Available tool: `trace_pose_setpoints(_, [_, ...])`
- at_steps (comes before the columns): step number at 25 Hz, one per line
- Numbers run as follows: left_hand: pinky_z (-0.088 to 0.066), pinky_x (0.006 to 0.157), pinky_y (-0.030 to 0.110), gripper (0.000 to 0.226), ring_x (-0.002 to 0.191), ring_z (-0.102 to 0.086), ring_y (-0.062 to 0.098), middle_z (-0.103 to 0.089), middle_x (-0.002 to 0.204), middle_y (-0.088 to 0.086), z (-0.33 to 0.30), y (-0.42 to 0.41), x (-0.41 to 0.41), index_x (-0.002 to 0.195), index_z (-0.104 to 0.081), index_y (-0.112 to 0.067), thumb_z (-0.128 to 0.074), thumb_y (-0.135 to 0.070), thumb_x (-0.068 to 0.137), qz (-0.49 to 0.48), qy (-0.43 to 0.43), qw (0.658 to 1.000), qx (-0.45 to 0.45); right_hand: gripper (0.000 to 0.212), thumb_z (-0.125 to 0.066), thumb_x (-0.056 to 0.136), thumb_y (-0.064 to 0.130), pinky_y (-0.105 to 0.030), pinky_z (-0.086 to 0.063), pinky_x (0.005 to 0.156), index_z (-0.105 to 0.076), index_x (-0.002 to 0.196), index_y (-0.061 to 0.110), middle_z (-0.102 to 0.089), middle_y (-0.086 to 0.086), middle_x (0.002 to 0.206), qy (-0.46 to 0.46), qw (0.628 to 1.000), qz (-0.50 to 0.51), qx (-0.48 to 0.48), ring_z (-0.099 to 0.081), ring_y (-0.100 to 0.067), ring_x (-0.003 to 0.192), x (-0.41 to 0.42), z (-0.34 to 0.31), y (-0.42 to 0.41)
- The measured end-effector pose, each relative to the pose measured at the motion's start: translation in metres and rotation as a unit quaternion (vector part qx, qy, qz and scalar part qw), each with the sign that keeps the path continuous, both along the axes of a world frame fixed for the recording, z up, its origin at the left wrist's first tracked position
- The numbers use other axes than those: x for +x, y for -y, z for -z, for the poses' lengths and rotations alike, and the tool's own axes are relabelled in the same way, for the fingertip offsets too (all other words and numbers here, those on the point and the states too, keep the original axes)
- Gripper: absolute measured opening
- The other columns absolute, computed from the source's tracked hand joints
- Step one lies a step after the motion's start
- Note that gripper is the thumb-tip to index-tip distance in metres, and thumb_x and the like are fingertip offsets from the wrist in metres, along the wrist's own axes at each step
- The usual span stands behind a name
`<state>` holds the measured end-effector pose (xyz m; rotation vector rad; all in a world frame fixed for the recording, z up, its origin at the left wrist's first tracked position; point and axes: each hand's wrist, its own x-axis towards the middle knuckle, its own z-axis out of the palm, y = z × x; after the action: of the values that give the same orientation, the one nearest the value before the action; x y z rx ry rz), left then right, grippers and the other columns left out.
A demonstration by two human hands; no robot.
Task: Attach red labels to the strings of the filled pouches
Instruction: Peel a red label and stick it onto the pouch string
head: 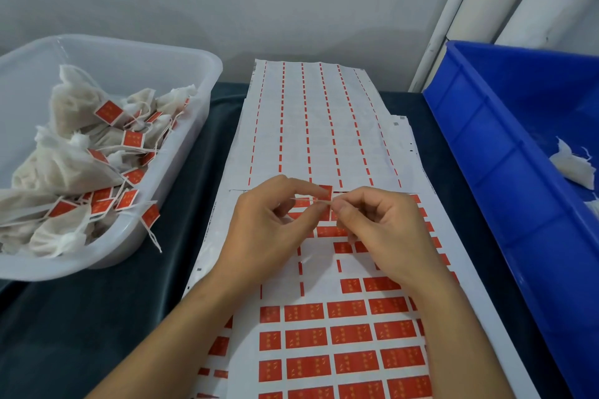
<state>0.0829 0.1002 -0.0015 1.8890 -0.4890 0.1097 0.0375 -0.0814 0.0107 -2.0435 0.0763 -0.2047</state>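
two hands, left hand (pixel 269 230) and right hand (pixel 379 230), pinch a thin white string (pixel 312 201) and red label (pixel 325 192) over glossy label sheets (pixel 324 317), between a clear tub (pixel 181 152) of gauzy pouches (pixel 64 168) and a blue crate (pixel 486 152).

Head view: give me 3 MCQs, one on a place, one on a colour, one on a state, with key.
1. Where do the labelled pouches lie?
A. in the clear tub at left
B. on the label sheet
C. on the floor

2. What colour is the crate at right?
A. green
B. blue
C. yellow

3. What are the hands doing?
A. resting flat on the sheet
B. lifting the tub
C. pinching a string and red label between them

Key: 1 A, pouches with red tags fill the tub. 2 B, its walls are blue. 3 C, left hand and right hand meet fingertip to fingertip at the string and red label above the label sheet.
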Motion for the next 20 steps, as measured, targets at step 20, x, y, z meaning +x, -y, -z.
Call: trace_pose_setpoints(20, [-0.063,0.079,0.023,0.009,0.092,-0.077,0.008,-0.078,0.097,-0.019,-0.0001,-0.0043,0.0073,0.102,-0.08,-0.031,-0.073,-0.029,0.096,0.048,-0.099,0.993,-0.046,0.029,-0.052,0.085,0.066,-0.007,-0.052,0.071,-0.065,0.095,0.042,-0.068,0.032,0.098,0.042,0.998,0.056,-0.005,-0.066,0.008,0.096,0.0008,-0.0012,-0.0099])
